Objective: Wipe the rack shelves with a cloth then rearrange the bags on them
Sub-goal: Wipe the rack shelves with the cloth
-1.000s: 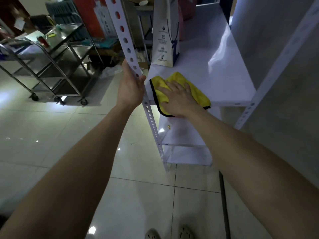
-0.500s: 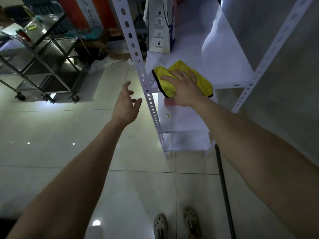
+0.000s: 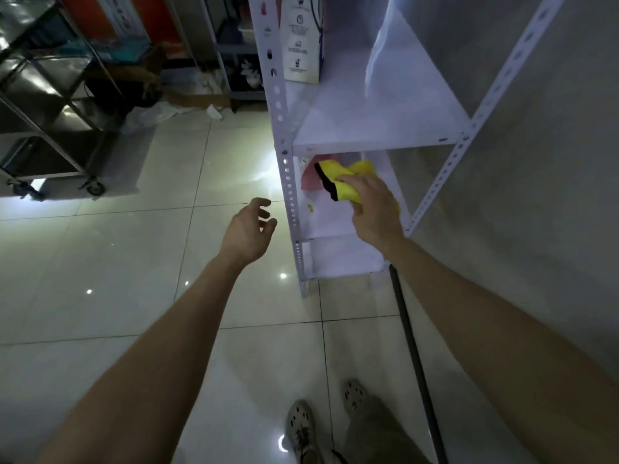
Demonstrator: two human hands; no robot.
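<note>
A white metal rack (image 3: 287,182) stands against the wall on the right. My right hand (image 3: 375,209) grips a yellow cloth with a black edge (image 3: 341,182) below the upper shelf (image 3: 378,125), over the lower shelf. A white paper bag (image 3: 303,38) stands upright at the back of the upper shelf. A pink bag (image 3: 310,180) lies on the lower shelf, partly hidden by the cloth. My left hand (image 3: 249,232) hovers in the air left of the rack's front post, fingers loosely curled and holding nothing.
A steel trolley on castors (image 3: 50,128) stands at the left. Boxes and crumpled plastic (image 3: 157,110) lie on the tiled floor behind it. A dark pole (image 3: 415,356) lies along the floor by the wall. My feet (image 3: 301,426) are at the bottom.
My left hand let go of the rack post and dropped away from it. My right hand took the cloth off the upper shelf and carried it down to the lower shelf.
</note>
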